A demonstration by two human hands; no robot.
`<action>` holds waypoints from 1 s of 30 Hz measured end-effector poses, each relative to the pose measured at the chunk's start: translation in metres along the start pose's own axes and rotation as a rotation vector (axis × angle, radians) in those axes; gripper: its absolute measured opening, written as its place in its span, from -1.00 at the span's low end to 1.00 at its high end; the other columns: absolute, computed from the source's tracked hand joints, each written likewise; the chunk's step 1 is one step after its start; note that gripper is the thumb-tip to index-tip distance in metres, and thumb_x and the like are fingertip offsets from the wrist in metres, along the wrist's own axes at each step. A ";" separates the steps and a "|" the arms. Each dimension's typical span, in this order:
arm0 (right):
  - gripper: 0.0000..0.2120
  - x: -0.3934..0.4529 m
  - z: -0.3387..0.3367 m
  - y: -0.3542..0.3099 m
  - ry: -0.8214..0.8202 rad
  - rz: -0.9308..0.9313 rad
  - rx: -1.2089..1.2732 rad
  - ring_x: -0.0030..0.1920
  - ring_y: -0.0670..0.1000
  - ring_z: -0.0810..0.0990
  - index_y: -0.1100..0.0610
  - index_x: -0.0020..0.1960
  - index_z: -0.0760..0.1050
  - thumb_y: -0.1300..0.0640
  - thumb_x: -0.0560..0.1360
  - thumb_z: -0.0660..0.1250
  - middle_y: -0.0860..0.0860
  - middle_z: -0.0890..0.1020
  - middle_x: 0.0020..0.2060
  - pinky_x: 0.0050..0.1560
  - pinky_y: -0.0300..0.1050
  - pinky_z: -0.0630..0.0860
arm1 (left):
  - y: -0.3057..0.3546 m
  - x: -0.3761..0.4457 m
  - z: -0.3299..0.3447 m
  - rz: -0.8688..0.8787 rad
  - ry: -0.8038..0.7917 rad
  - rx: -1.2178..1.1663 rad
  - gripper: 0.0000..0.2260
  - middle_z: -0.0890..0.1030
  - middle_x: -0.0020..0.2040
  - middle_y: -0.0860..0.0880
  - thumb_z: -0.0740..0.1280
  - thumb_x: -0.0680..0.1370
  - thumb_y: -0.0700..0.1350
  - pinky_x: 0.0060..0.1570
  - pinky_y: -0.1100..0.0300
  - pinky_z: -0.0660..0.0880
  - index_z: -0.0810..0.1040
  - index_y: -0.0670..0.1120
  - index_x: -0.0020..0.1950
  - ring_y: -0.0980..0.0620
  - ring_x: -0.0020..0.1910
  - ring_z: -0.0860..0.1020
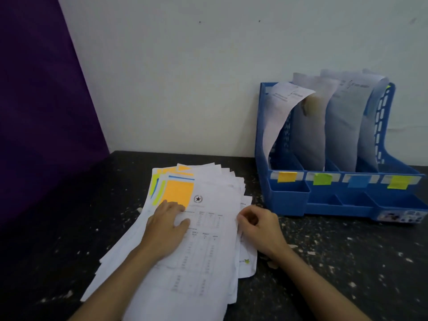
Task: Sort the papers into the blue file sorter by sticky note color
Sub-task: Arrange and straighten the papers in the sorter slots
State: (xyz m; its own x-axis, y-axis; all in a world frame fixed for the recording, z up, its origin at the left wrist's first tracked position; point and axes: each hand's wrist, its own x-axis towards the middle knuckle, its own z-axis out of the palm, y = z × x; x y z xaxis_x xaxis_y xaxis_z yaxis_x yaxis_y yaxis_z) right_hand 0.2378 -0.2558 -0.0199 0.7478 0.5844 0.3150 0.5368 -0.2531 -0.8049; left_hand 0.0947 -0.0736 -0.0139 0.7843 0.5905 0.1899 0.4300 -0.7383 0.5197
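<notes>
Here, a fanned stack of papers point(203, 239) lay on the dark speckled counter point(335, 262), left of the blue file sorter point(324, 200). The top sheet was a printed form with a star emblem and tables; an orange sticky note point(178, 193) sat at its upper left corner. Edges of further notes, in yellow-green, blue and orange, showed from the sheets fanned out beneath, toward the upper left.

The left hand point(166, 230) lay flat on the top sheet, fingers straight, fingertips touching the lower edge of the orange note. Grip: none, palm pressing only. The right hand point(259, 228) was at the right edge of the stack, fingers curled, thumb and fingertips pinching the sheet edges there.

The sorter stood against the white wall point(208, 77), well right of the stack. Four upright slots, each holding curved white sheets. Front labels, left to right: orange-yellow tag point(287, 176), green tag point(322, 179), blue tag point(357, 181), yellow-green tag point(398, 181). A purple panel point(41, 100) covered the left side.
</notes>
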 end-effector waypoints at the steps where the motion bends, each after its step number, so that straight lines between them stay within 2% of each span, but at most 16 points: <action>1: -0.96 0.000 -0.001 0.000 0.018 0.009 0.005 -0.33 -0.18 0.54 0.12 -0.19 0.60 0.18 0.44 0.39 -0.05 0.63 -0.33 -0.30 -0.43 0.43 | -0.001 -0.001 0.001 -0.019 -0.025 0.005 -0.71 0.37 0.32 0.07 0.23 0.58 -0.04 0.27 0.16 0.24 0.43 -0.04 0.29 0.04 0.36 0.30; 5: -0.86 0.000 -0.007 -0.001 0.035 0.089 0.108 -0.29 -0.09 0.57 0.13 -0.08 0.56 0.15 0.40 0.46 0.00 0.62 -0.32 -0.27 -0.38 0.49 | 0.002 -0.003 0.000 0.007 -0.042 -0.079 -0.72 0.47 0.29 0.11 0.22 0.56 0.06 0.30 0.11 0.27 0.53 0.03 0.23 0.06 0.29 0.38; 8: -0.70 -0.003 -0.013 -0.002 0.002 0.153 0.178 -0.23 -0.05 0.58 0.11 0.12 0.49 0.22 0.42 0.43 0.04 0.61 -0.25 -0.22 -0.31 0.53 | 0.000 -0.004 -0.004 -0.009 -0.037 -0.262 -0.84 0.56 0.12 0.13 0.31 0.55 -0.09 0.14 0.24 0.36 0.60 0.02 0.10 0.10 0.16 0.49; 11: -0.57 -0.006 -0.015 -0.004 -0.021 0.153 0.201 -0.13 -0.11 0.60 0.01 0.25 0.38 0.30 0.46 0.35 -0.02 0.63 -0.19 -0.17 -0.35 0.50 | 0.001 -0.008 -0.008 -0.096 0.052 -0.442 -0.77 0.54 0.11 0.07 0.30 0.54 -0.22 0.07 0.29 0.38 0.56 -0.03 0.17 0.10 0.10 0.49; 15: -0.68 -0.007 -0.016 -0.005 0.017 0.118 0.245 -0.08 -0.15 0.60 0.04 0.17 0.44 0.32 0.48 0.32 -0.06 0.65 -0.15 -0.07 -0.27 0.54 | 0.002 -0.007 -0.011 -0.227 0.184 -0.578 -0.66 0.42 0.18 0.10 0.29 0.54 -0.24 0.20 0.15 0.40 0.47 -0.03 0.30 0.11 0.16 0.41; 20: -0.75 -0.007 -0.017 -0.004 0.084 0.129 0.316 -0.11 -0.16 0.61 0.05 0.05 0.46 0.34 0.47 0.32 -0.01 0.64 -0.13 -0.15 -0.30 0.52 | 0.003 -0.007 -0.014 -0.253 0.157 -0.675 -0.55 0.45 0.20 0.10 0.31 0.54 -0.20 0.01 0.24 0.44 0.30 -0.01 0.39 0.12 0.14 0.45; 22: -0.75 -0.007 -0.017 -0.005 0.103 0.133 0.355 -0.13 -0.16 0.62 0.03 0.00 0.46 0.35 0.47 0.31 0.00 0.64 -0.13 -0.19 -0.31 0.55 | 0.004 -0.007 -0.017 -0.277 0.162 -0.713 -0.53 0.49 0.20 0.06 0.31 0.55 -0.17 0.00 0.18 0.50 0.25 -0.02 0.42 0.10 0.08 0.51; 24: -0.75 -0.008 -0.017 -0.005 0.129 0.128 0.396 -0.15 -0.16 0.63 0.02 -0.03 0.45 0.37 0.47 0.31 0.02 0.65 -0.14 -0.21 -0.34 0.56 | 0.006 -0.008 -0.020 -0.300 0.148 -0.747 -0.58 0.57 0.13 0.02 0.30 0.56 -0.12 0.01 0.06 0.55 0.28 -0.02 0.38 0.05 0.02 0.59; 26: -0.77 -0.009 -0.018 -0.006 0.169 0.124 0.444 -0.15 -0.11 0.65 0.06 -0.03 0.47 0.37 0.46 0.32 0.03 0.66 -0.15 -0.19 -0.29 0.58 | 0.011 -0.011 -0.025 -0.300 0.091 -0.817 -0.69 0.62 0.06 0.02 0.30 0.55 -0.12 -0.03 0.02 0.58 0.38 -0.02 0.29 0.01 -0.03 0.63; 30: -0.79 -0.008 -0.023 -0.009 0.255 0.147 0.547 -0.14 -0.02 0.67 0.11 -0.01 0.50 0.36 0.45 0.35 0.06 0.69 -0.18 -0.13 -0.14 0.60 | 0.021 -0.017 -0.033 -0.231 -0.040 -1.036 -0.75 0.67 0.04 -0.08 0.30 0.52 -0.27 0.00 -0.09 0.56 0.51 -0.09 0.18 -0.09 -0.02 0.65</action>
State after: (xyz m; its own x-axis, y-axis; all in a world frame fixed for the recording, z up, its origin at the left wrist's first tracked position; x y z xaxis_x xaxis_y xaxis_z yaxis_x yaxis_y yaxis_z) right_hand 0.2355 -0.2756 -0.0037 0.9045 0.3542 0.2374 0.1939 0.1542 -0.9688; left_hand 0.0751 -0.0880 0.0213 0.7549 0.6555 -0.0218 -0.0058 0.0399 0.9992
